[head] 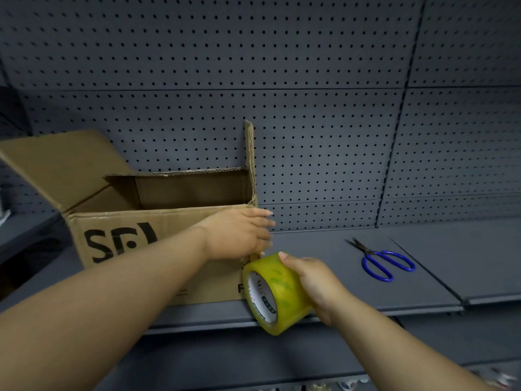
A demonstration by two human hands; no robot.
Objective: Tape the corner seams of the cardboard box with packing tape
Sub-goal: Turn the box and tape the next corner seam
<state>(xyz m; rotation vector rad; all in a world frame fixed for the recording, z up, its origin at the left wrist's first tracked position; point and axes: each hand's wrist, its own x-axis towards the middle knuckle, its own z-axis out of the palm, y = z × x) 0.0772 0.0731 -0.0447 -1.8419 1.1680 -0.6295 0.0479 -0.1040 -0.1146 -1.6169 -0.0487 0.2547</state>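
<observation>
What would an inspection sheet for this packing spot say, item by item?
Surface: grey metal shelf, which carries the box and scissors.
Job's things: open cardboard box, flaps up, standing on the shelf; tape roll held close to its front right corner; blue-handled scissors lying on the shelf, apart to the right.
Clutter: blurred small items at the bottom edge, too unclear to name.
Hands: left hand laid against the box's front right corner, fingers straight; right hand grips the tape roll.
Cables: nothing seen.
Surroundings: grey pegboard wall behind the shelf, with no hooks showing.
</observation>
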